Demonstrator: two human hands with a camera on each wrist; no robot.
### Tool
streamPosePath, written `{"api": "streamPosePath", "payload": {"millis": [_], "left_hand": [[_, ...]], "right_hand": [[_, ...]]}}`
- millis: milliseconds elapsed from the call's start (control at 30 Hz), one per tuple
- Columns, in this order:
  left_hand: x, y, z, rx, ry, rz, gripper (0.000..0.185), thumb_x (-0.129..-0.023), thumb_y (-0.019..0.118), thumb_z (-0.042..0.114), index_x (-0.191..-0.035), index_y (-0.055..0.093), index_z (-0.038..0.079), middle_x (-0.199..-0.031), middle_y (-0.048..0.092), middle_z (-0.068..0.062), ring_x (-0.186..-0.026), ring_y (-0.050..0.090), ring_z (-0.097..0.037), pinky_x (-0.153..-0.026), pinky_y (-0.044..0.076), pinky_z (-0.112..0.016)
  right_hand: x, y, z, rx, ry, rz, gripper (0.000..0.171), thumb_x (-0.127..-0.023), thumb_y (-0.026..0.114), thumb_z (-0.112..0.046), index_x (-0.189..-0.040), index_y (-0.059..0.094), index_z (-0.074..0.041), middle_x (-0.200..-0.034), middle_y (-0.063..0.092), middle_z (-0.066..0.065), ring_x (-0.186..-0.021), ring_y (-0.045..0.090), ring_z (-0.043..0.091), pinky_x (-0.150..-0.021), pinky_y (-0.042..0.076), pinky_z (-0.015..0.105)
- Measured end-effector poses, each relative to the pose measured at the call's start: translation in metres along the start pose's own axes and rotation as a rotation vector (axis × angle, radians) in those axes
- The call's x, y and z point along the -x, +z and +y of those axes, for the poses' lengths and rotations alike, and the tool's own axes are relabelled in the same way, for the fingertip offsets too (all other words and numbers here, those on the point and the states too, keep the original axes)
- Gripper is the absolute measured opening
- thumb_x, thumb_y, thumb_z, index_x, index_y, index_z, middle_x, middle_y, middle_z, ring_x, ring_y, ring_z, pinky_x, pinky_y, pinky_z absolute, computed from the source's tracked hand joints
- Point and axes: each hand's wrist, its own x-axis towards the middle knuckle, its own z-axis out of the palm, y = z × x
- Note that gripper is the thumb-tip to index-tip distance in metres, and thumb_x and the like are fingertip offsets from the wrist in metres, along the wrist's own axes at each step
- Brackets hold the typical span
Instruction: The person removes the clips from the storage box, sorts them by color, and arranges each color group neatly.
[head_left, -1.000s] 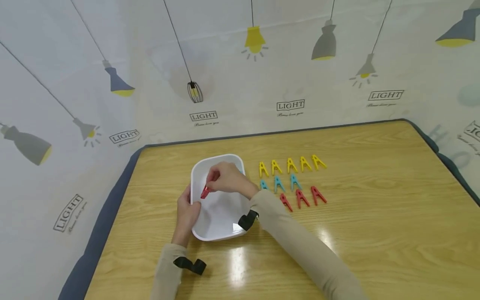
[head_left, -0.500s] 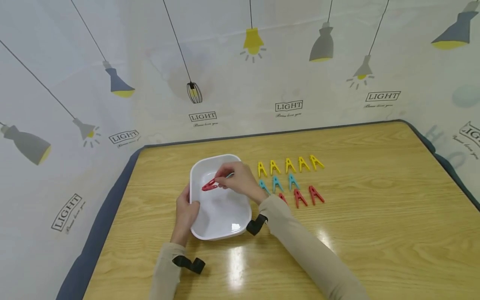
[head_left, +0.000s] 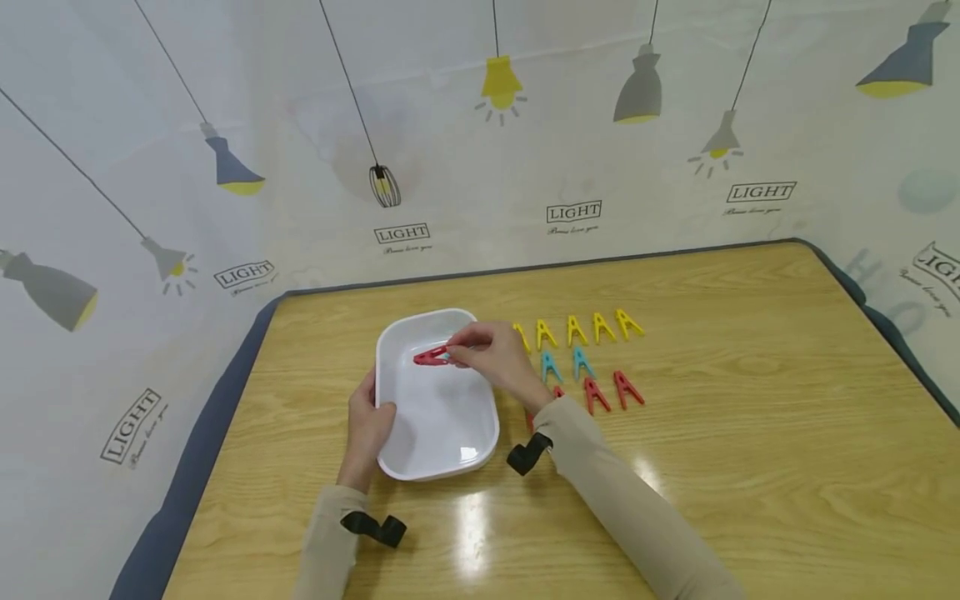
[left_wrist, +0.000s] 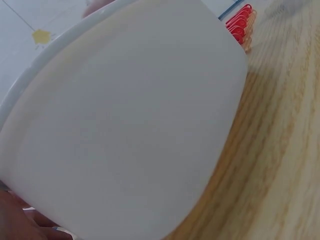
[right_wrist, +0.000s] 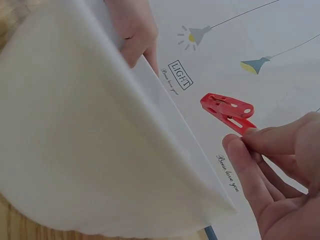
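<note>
A white plastic tub (head_left: 438,454) stands on the wooden table (head_left: 750,400). My left hand (head_left: 367,429) grips its left rim; the left wrist view is filled by the tub's wall (left_wrist: 130,125). My right hand (head_left: 491,358) hovers over the tub's far end and pinches a red clothespin (head_left: 431,357) by one end, its other end pointing left. The red clothespin (right_wrist: 227,112) shows above the tub's rim (right_wrist: 165,125) in the right wrist view, held by fingertips (right_wrist: 270,140). Whether a blue pin is also in that hand I cannot tell.
Right of the tub lie rows of clothespins: several yellow ones (head_left: 592,327) at the back, blue ones (head_left: 566,363) in the middle, red ones (head_left: 609,390) in front. Walls with lamp-print paper close the back and left. Bare wood spreads to the right and front.
My right hand has carried the red clothespin from the tub's left rim up and rightward to over its far end, turning it level. The left hand kept its grip on the rim.
</note>
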Motion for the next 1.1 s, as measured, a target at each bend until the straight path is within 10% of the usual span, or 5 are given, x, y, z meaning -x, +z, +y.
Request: {"api": "streamPosePath", "payload": {"millis": [1100], "left_hand": [[0.003, 0.000, 0.002, -0.040, -0.062, -0.029, 0.078, -0.076, 0.039, -0.013, -0.154, 0.034, -0.006, -0.153, 0.043, -0.031, -0.138, 0.045, -0.039, -0.119, 0.037, -0.049]], "right_hand": [[0.036, -0.094, 0.029, -0.096, 0.034, 0.298, 0.022, -0.095, 0.070, -0.013, -0.112, 0.071, 0.000, -0.108, 0.073, 0.019, -0.086, 0.073, 0.015, -0.090, 0.059, 0.048]]}}
